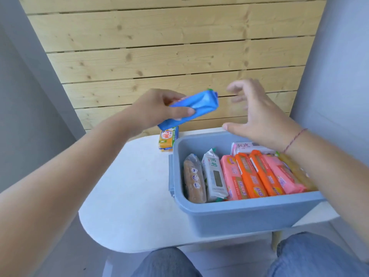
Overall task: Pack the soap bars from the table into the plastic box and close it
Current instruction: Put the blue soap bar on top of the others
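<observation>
Left hand (pixel 157 108) gripped blue soap bar (pixel 191 106) above surface (pixel 129 186); right hand (pixel 259 116) spread, empty. Next: probably lower it into box (pixel 249 214).

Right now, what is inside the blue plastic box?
The plastic box holds a row of wrapped soap bars standing on edge; the right forearm covers the rightmost ones, and anything beneath them is hidden.
</observation>
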